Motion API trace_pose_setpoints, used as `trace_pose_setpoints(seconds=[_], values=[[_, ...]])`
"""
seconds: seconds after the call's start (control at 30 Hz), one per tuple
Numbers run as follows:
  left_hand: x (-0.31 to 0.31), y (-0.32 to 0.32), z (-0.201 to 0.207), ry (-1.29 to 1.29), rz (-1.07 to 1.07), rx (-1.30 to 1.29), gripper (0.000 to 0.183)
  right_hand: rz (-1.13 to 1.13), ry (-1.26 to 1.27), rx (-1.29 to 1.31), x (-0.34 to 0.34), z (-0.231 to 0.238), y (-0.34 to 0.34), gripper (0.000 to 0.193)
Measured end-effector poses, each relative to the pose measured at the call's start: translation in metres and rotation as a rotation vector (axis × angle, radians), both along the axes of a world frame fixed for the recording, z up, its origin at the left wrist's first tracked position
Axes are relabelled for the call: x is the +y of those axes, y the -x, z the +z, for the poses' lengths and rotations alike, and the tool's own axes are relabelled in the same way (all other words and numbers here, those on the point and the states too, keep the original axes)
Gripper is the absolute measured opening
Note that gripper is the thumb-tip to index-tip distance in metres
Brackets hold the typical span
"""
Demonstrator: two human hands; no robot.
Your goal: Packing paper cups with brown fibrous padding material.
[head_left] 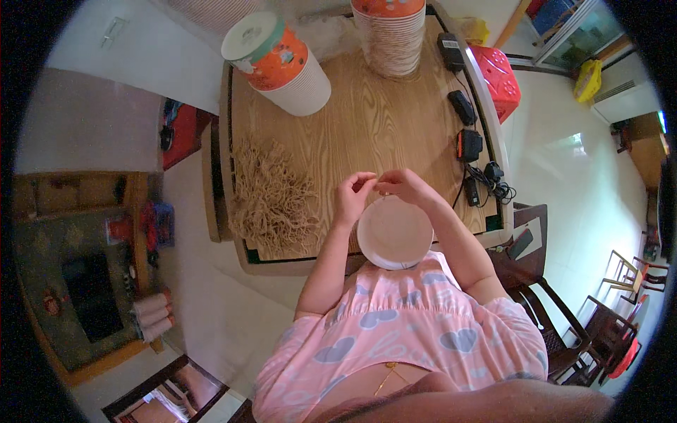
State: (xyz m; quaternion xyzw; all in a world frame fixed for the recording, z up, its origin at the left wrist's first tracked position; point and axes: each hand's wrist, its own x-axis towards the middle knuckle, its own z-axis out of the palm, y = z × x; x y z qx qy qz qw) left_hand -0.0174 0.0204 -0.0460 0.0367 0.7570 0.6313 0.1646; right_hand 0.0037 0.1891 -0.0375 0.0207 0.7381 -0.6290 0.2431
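Note:
My left hand (355, 194) and my right hand (407, 188) meet at the far rim of a round white paper tub (395, 236), which is near the table's front edge, close against my body. The fingertips of both hands are pinched together; what they hold is too small to make out. On the table left of my hands lies a heap of tan twisted cords (271, 197). Farther back stands a leaning stack of white paper tubs (293, 74), the end one orange and green. Another stack of tubs (391, 42), in clear wrap, is at the far edge.
Black power adapters and a battery pack (468, 145) with tangled cables line the right side of the wooden table (367, 134). Beyond that edge sits a red plastic stool (496, 81). A dark chair (539, 310) stands close by my right side.

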Motion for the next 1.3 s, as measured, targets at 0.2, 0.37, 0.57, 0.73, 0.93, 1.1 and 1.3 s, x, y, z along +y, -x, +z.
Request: trace_pose_setpoints(seconds=[0.2,0.37,0.57,0.73,0.93,1.1,1.3], values=[[-0.016,0.006,-0.003,0.161,-0.171,0.067,0.013,-0.169,-0.101,0.179,-0.002,-0.011,0.000,0.015],[-0.012,0.007,0.004,0.224,-0.197,0.049,0.012,-0.169,-0.350,0.281,-0.010,-0.015,-0.001,0.016],[-0.011,0.001,-0.001,-0.245,0.048,-0.294,0.008,-0.066,-0.087,0.104,-0.001,-0.012,0.001,0.018],[-0.009,0.002,-0.002,-0.324,0.085,-0.380,0.007,-0.079,0.101,-0.067,0.005,-0.011,-0.001,0.021],[-0.005,0.003,-0.003,-0.341,0.045,-0.372,0.007,-0.069,-0.016,0.063,0.000,-0.017,0.001,0.018],[-0.003,-0.001,-0.012,-0.400,0.181,-0.334,0.006,-0.092,-0.015,0.109,0.000,-0.014,-0.001,0.018],[-0.021,0.006,-0.017,-0.607,0.154,-0.569,0.007,0.045,0.067,-0.090,0.012,-0.019,-0.004,0.016]])
